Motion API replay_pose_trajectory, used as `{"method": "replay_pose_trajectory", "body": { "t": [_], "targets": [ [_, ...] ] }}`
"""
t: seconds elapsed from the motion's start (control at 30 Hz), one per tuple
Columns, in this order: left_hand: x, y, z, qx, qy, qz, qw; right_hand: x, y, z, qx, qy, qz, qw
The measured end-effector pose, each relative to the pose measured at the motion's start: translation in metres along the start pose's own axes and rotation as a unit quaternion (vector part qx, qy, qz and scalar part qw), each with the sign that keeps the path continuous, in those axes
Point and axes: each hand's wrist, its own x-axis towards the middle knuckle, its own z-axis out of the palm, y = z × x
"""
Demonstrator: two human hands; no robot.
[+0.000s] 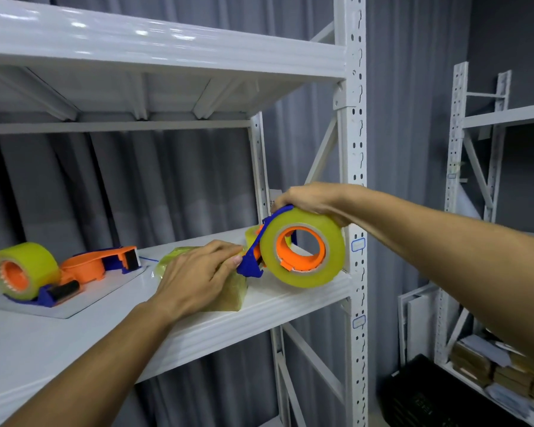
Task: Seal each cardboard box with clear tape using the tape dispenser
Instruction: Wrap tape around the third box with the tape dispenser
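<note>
Your left hand [198, 272] pressed flat, fingers straight, on the taped box [228, 291], while your right hand [309, 201] clamped the tape dispenser [299, 251] just right of it.

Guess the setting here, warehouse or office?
Likely a small stockroom or packing area: white metal shelving, a spare tape dispenser on the shelf, and stacked flat cardboard on the neighbouring rack.
</note>
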Motion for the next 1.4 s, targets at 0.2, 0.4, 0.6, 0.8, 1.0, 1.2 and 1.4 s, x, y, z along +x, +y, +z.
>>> {"method": "replay_pose_trajectory", "body": {
  "t": [0.2, 0.4, 0.6, 0.8, 1.0, 1.2, 1.4],
  "targets": [
    [-0.001, -0.002, 0.000, -0.008, 0.001, 0.004, 1.000, 0.003, 0.002, -0.001, -0.063, 0.005, -0.053, 0.997],
    [-0.003, 0.002, -0.006, -0.008, 0.009, 0.004, 1.000, 0.013, 0.007, 0.035, -0.240, 0.135, -0.027, 0.961],
    [-0.002, -0.002, -0.003, -0.013, 0.013, 0.013, 1.000, 0.046, 0.026, 0.053, -0.098, 0.161, 0.010, 0.982],
    [-0.001, 0.001, 0.001, -0.019, 0.033, -0.030, 0.999, 0.044, 0.030, 0.038, -0.109, 0.184, -0.003, 0.977],
    [0.002, 0.012, -0.002, -0.039, 0.048, -0.072, 0.996, 0.024, 0.040, 0.017, -0.046, 0.209, -0.018, 0.977],
    [-0.003, 0.006, -0.010, -0.148, 0.023, -0.052, 0.987, -0.009, 0.046, -0.003, 0.020, 0.217, -0.062, 0.974],
    [-0.012, 0.009, -0.006, -0.226, 0.073, -0.036, 0.971, -0.017, 0.051, -0.004, 0.096, 0.229, -0.076, 0.966]
  ]
}}
